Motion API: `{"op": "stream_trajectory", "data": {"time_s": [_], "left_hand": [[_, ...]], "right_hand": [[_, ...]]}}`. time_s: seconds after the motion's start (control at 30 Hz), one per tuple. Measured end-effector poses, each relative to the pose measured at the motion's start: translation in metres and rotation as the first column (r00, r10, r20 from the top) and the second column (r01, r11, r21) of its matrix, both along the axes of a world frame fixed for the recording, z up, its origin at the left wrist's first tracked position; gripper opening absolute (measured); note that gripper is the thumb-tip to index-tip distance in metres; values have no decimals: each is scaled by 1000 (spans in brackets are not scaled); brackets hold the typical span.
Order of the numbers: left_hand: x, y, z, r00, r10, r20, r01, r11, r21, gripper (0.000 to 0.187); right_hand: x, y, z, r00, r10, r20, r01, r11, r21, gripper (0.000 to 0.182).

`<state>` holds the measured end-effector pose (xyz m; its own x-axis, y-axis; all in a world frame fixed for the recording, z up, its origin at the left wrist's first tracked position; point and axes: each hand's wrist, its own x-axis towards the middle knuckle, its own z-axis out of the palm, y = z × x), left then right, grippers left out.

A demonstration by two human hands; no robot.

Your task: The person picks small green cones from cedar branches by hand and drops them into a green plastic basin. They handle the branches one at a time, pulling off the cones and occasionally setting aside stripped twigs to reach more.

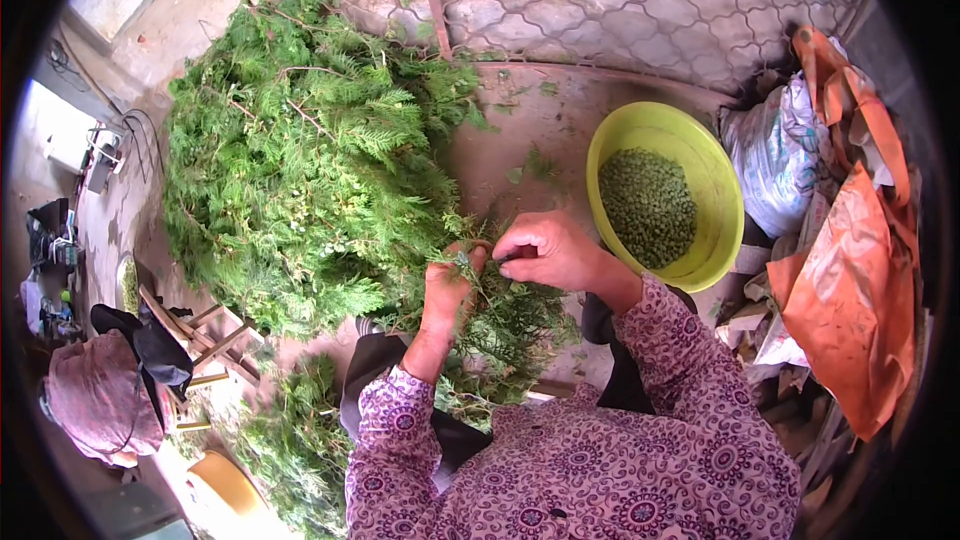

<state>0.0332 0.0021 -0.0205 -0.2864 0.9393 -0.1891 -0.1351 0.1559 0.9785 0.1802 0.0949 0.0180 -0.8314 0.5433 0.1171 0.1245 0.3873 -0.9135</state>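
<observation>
A sunlit concrete floor (560,130) meets a metal lattice fence (640,0), with a wooden stool (205,335) at left.

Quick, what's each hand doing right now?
Left hand: closed on a green sprig.
Right hand: fingers pinched at the sprig's tip.

Concrete floor (560,120) carries branch pile (300,160), yellow bowl (715,175), bags (775,150).
</observation>
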Motion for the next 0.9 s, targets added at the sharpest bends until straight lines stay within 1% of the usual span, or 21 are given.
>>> {"op": "stream_trajectory", "data": {"time_s": [0.07, 0.1, 0.13, 0.17, 0.2, 0.27, 0.3, 0.4, 0.5, 0.53, 0.57, 0.6, 0.63, 0.67, 0.7, 0.73, 0.77, 0.8, 0.83, 0.87, 0.9], "left_hand": [[2, 1, 5, 996, -27, -84, 31, 998, 50, 15], [2, 1, 0, 996, -29, -86, 34, 998, 51, 15], [0, 0, -10, 999, -26, -46, 30, 996, 86, 17], [-1, 0, -19, 1000, -23, -6, 23, 992, 121, 19], [-2, 1, -27, 1000, -23, -7, 24, 992, 120, 19], [-4, 1, -33, 996, -12, 91, -3, 987, 158, 23], [-4, 0, -35, 996, -13, 91, -1, 988, 157, 23], [-2, 0, -34, 993, 13, 116, -26, 993, 112, 21], [-3, 0, -41, 998, 10, 63, -16, 995, 95, 16], [-1, 1, -34, 1000, 30, 0, -30, 990, 136, 13], [2, 1, -27, 997, 52, -62, -41, 983, 178, 12], [5, 1, -21, 997, 53, -63, -41, 983, 180, 12], [8, 1, -15, 974, 71, -217, -8, 961, 277, 12], [9, 0, -12, 926, 103, -363, 39, 930, 365, 15], [5, -1, -23, 900, 98, -425, 54, 942, 331, 23], [4, -1, -21, 900, 103, -424, 50, 941, 334, 23], [4, -1, -18, 896, 127, -426, 15, 949, 314, 25], [3, -1, -16, 891, 151, -428, -20, 955, 295, 27], [2, -1, -16, 891, 154, -427, -22, 955, 297, 27], [1, -1, -18, 863, 140, -486, 6, 958, 288, 26], [0, -2, -19, 830, 125, -543, 36, 961, 275, 25]], "right_hand": [[-1, -4, -8, 998, -53, 26, 49, 987, 156, 20], [-2, -6, -15, 998, -56, 23, 51, 982, 181, 23], [-3, -7, -13, 998, -58, 21, 54, 982, 181, 23], [-3, -9, -10, 997, -55, 57, 39, 967, 253, 24], [-4, -11, -8, 994, -55, 92, 22, 947, 321, 26], [-4, -16, -7, 989, -77, 125, 32, 942, 334, 27], [-4, -18, -8, 982, -100, 159, 39, 937, 347, 28], [-7, -23, -9, 972, -142, 185, 69, 933, 354, 27], [-7, -25, -12, 980, -120, 160, 53, 927, 370, 24], [-7, -23, -16, 980, -120, 160, 53, 927, 371, 24], [-8, -20, -23, 992, -75, 105, 29, 925, 379, 21], [-8, -17, -25, 998, -28, 51, 6, 921, 390, 18], [-7, -15, -23, 998, -27, 50, 5, 920, 392, 18], [-5, -13, -18, 990, 6, 138, -36, 975, 221, 13], [-2, -9, -13, 974, 55, 219, -65, 997, 41, 9], [3, -4, -8, 974, 58, 220, -69, 997, 45, 9], [10, 4, -3, 991, 77, 107, -51, 971, -232, 7], [16, 11, 2, 998, 64, -7, -59, 869, -491, 6], [19, 15, 6, 998, 67, -5, -61, 870, -489, 6], [22, 19, 10, 997, -61, -47, 21, 798, -602, 6], [24, 21, 12, 979, -194, -70, 88, 702, -707, 6]]}}
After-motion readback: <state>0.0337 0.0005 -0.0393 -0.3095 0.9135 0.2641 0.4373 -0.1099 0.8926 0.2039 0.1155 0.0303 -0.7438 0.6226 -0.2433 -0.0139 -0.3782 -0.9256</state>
